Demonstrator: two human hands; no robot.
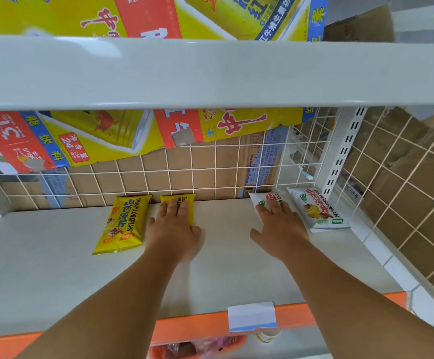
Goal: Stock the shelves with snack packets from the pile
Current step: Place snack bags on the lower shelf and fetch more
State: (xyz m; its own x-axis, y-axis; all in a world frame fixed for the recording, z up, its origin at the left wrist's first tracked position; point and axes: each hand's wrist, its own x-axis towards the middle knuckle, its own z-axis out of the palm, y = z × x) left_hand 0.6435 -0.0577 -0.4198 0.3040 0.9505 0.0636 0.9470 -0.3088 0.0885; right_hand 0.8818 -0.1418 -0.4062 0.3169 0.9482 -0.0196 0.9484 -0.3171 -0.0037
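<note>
Both arms reach onto a white shelf [55, 268] with an orange front edge. My left hand [173, 229] lies flat with straight fingers on a yellow snack packet [188, 203] at the back of the shelf. Another yellow packet [121, 225] lies just left of it. My right hand [279, 226] presses with spread fingers on a white snack packet [258, 200]. A second white packet [317, 209] lies to its right, near the shelf's right end.
A white wire grid [159, 174] backs the shelf, with cardboard and yellow-red drink cartons [94, 136] behind it. Another white shelf board [210, 73] hangs close above. A slotted upright [345, 151] and side grid stand at the right. A paper label [252, 316] clips the front edge.
</note>
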